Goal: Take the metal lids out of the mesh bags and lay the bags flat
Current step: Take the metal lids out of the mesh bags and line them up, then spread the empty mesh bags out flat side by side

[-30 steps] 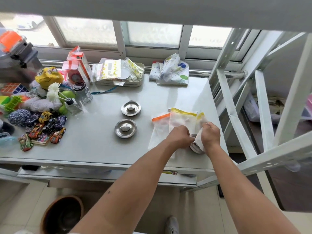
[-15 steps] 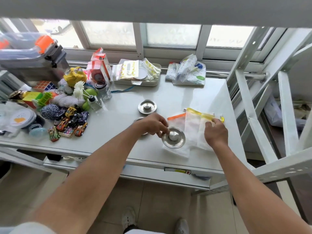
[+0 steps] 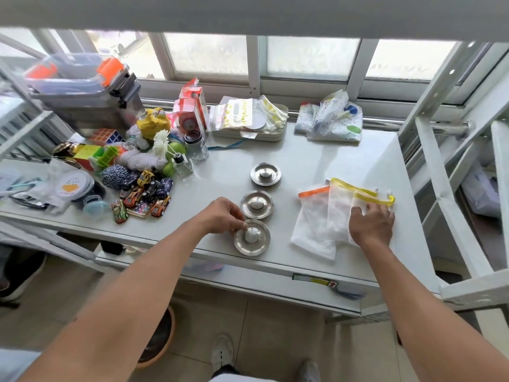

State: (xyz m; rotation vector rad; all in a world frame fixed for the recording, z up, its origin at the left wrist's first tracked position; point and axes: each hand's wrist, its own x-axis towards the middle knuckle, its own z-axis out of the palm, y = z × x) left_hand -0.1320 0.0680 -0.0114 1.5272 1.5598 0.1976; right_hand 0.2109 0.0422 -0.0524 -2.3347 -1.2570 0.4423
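Three round metal lids lie in a row on the white table [image 3: 316,161]: a far lid [image 3: 265,174], a middle lid [image 3: 256,204] and a near lid [image 3: 252,237] close to the front edge. My left hand [image 3: 223,215] pinches the near lid at its knob and left rim. To the right lie three white mesh bags, overlapping: one with an orange band [image 3: 312,219] and two with yellow bands [image 3: 340,205] [image 3: 371,198]. My right hand [image 3: 371,223] presses flat, fingers spread, on the rightmost yellow-banded bag.
Toy cars [image 3: 143,198], puzzle cubes, yarn, small jars [image 3: 199,146] and boxes crowd the table's left half. A tray of pouches [image 3: 249,118] and a folded patterned bag [image 3: 332,119] sit by the window. A white metal frame [image 3: 446,188] rises at the right.
My left hand drew the third lid out of the last bag and carried it left, down beside the two others. My right hand spread flat on the emptied bag.
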